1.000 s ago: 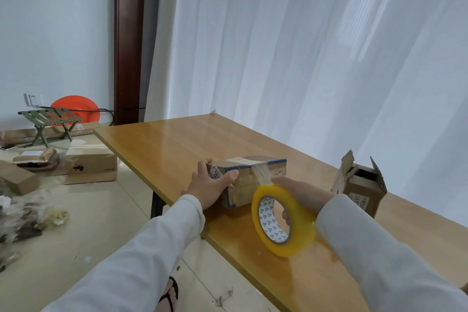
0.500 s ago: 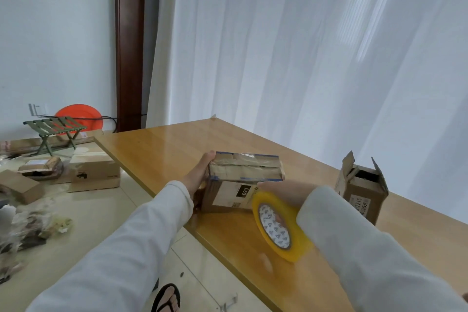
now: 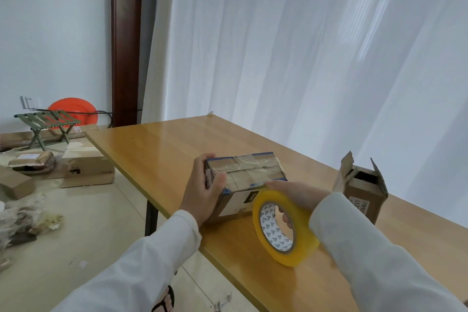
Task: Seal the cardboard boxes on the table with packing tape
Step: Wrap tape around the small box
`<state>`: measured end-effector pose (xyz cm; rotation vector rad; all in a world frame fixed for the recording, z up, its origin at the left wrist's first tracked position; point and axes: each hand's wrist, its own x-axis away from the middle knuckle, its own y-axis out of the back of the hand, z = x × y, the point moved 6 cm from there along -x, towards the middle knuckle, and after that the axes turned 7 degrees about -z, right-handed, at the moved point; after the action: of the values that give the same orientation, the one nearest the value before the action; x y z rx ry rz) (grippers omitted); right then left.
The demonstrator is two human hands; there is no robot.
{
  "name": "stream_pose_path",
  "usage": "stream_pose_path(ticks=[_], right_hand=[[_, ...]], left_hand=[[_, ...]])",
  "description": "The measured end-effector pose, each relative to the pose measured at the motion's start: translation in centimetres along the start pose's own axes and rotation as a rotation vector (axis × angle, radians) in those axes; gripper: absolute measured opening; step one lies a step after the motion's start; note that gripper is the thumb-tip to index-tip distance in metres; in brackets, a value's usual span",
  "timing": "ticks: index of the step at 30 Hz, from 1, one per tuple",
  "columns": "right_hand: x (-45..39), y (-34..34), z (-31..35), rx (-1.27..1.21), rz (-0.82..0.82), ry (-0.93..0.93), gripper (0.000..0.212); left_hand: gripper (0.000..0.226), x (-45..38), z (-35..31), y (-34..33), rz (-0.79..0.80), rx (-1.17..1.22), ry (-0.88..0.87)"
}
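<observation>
Gripping the left end of a small brown cardboard box with clear tape across its top (image 3: 247, 172), the left hand (image 3: 202, 192) curls thumb over and fingers behind, at the wooden table's (image 3: 164, 149) near edge. At the box's four o'clock, the right hand (image 3: 298, 195) hooks fingers through a yellowish packing-tape roll (image 3: 281, 228). The box looks light and stiff, best steadied by its ends; an open brown carton (image 3: 362, 190) waits at three o'clock.

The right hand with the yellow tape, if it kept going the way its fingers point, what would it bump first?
Probably nothing new: the right hand already reaches the near top edge of the taped box. Its fingers point left along that edge, toward the left hand gripping the box's end.
</observation>
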<state>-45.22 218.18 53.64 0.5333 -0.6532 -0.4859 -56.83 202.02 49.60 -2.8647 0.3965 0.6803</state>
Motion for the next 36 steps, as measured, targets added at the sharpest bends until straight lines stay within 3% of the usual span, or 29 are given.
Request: stream_pose_path(ticks=[5, 15, 19, 23, 29, 36], right_hand=[[0.1, -0.2, 0.3, -0.011, 0.023, 0.006, 0.054], [2.8, 3.6, 0.9, -0.030, 0.054, -0.007, 0.057], [5.0, 6.7, 3.4, -0.089, -0.027, 0.025, 0.063], [4.5, 4.3, 1.1, 0.008, -0.005, -0.046, 0.052], [0.5, 0.3, 0.0, 0.023, -0.078, 0.040, 0.048], [-0.7, -0.2, 0.0, -0.061, -0.046, 0.055, 0.047]], left_hand=[[0.110, 1.5, 1.9, 0.5, 0.099, -0.253, -0.176], [0.100, 1.4, 1.2, 0.0, -0.035, -0.573, -0.343], [0.102, 1.2, 1.3, -0.7, -0.020, -0.737, -0.415], [0.101, 0.6, 1.4, -0.7, 0.024, -0.678, -0.311], [0.108, 0.6, 3.0, -0.8, 0.063, -0.502, -0.057], [0.111, 0.2, 3.6, -0.7, 0.065, -0.459, 0.042]])
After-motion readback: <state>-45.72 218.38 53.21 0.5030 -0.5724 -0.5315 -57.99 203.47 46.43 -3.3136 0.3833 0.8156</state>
